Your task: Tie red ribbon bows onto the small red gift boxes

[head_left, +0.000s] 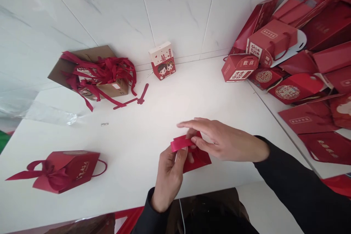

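A loop of bright red ribbon (179, 144) stands above a small red gift box (202, 159) near the table's front edge. My left hand (170, 172) pinches the lower part of the loop between thumb and fingers. From the right, my right hand (223, 139) grips the ribbon's other side between its thumb and curled fingers, while its forefinger stretches out to the left. Both hands cover much of the box, so its shape and the rest of the ribbon are partly hidden.
At the left lies a red box with a ribbon bow (56, 173). Behind it, a cardboard box (105, 50) overflows with red ribbons. A cartoon-printed box (163, 62) stands by the wall. Several red gift boxes (293, 89) crowd the right. A clear plastic bag (52, 113) lies left.
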Available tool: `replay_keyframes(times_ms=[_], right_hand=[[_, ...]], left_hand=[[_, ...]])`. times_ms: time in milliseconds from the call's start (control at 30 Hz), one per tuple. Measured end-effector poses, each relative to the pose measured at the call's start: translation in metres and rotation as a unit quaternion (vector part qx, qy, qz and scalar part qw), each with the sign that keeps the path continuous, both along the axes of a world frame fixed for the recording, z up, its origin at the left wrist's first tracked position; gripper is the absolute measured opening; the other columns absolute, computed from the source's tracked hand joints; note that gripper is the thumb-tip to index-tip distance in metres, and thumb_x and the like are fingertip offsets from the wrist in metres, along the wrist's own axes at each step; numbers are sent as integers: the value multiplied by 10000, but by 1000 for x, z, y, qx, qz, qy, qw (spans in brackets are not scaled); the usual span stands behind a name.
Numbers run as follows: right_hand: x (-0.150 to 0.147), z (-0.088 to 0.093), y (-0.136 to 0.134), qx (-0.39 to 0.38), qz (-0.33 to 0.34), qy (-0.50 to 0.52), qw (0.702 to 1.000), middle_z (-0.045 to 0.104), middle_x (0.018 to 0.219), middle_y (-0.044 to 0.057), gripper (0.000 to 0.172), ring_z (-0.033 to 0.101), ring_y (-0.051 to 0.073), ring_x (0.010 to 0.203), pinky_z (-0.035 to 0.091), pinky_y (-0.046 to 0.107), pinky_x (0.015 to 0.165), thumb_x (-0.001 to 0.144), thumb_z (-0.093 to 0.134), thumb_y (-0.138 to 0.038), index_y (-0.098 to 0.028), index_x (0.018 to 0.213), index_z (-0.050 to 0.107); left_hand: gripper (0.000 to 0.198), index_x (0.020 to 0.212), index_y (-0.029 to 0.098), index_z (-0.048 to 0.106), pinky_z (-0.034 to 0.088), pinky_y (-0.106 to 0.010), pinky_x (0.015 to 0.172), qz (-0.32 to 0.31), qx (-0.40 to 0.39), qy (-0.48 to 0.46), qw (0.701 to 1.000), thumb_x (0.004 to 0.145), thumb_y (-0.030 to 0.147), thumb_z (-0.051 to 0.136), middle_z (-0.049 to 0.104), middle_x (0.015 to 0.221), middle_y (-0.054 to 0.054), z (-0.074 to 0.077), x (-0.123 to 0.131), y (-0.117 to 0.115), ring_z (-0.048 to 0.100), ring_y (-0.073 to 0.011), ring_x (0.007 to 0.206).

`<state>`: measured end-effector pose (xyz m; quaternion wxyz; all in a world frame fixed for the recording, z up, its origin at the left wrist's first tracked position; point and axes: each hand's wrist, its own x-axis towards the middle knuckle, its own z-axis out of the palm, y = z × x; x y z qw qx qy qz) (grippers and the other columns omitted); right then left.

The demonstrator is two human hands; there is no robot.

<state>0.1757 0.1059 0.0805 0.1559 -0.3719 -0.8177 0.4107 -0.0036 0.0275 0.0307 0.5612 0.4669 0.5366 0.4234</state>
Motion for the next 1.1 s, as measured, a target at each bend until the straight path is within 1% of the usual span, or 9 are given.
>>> replay_keyframes(times_ms=[100,200,267,367,467,567,633,800,1100], right_hand=[[7,1,-4,-10,-38,-32,999,733,1024,41,265,684,220,925,544,374,836,1040,478,-300,-258,1193,690],[13,13,-12,-71,-86,-15,994,700,855,-11,223,641,163,727,498,279,641,1050,500,-375,-276,1141,678],[15,17,-17,-137,-76,-8,988,628,708,-41,250,590,149,624,462,264,579,1052,500,-443,-276,1148,659],[16,10,-20,-171,-101,-7,980,601,684,-36,353,583,152,612,459,278,593,1068,421,-521,-266,1140,654],[12,-6,-20,-167,-121,0,978,628,740,-25,353,569,157,637,462,294,628,1078,396,-491,-280,1192,655],[4,-17,-19,-212,-85,42,973,704,909,0,277,620,166,767,484,300,709,1069,452,-377,-270,1167,687],[1,-22,-19,-235,-82,70,966,725,1011,11,221,653,179,880,491,301,772,1041,505,-315,-249,1105,706],[2,-24,-21,-253,-119,81,957,696,880,1,167,604,163,774,458,286,684,999,581,-342,-225,947,688],[4,-19,-21,-250,-158,155,943,527,755,-38,224,458,120,668,394,251,600,1001,598,-420,-217,916,635]], left_hand=[[380,871,199,755,461,-283,708,-4,-4,-17,1000,1020,456,517,706,770,-29,3,-2,3,605,-164,725],[310,964,218,768,497,-282,779,-2,-6,-45,999,1018,416,535,751,895,-36,7,-3,7,655,-171,819],[236,975,233,769,512,-282,811,-14,-7,-57,998,994,382,587,759,956,-33,8,-4,8,670,-174,873],[102,896,234,753,528,-266,747,-29,2,-32,999,934,279,670,754,887,-13,6,-6,8,672,-160,811],[134,903,237,727,540,-242,694,2,115,70,991,899,124,654,748,865,3,-4,-5,7,672,-139,765],[316,1057,234,709,567,-227,740,35,311,204,928,885,-7,600,748,979,-19,-17,-1,6,700,-134,859],[368,1136,218,683,578,-233,793,56,384,252,886,890,-40,592,734,1033,-43,-24,2,6,703,-135,916],[225,1019,195,645,562,-227,730,100,368,263,886,897,6,650,681,912,-29,-26,5,6,668,-126,834],[145,919,215,629,521,-215,677,93,319,248,910,912,75,667,676,831,18,-25,3,6,646,-109,756]])
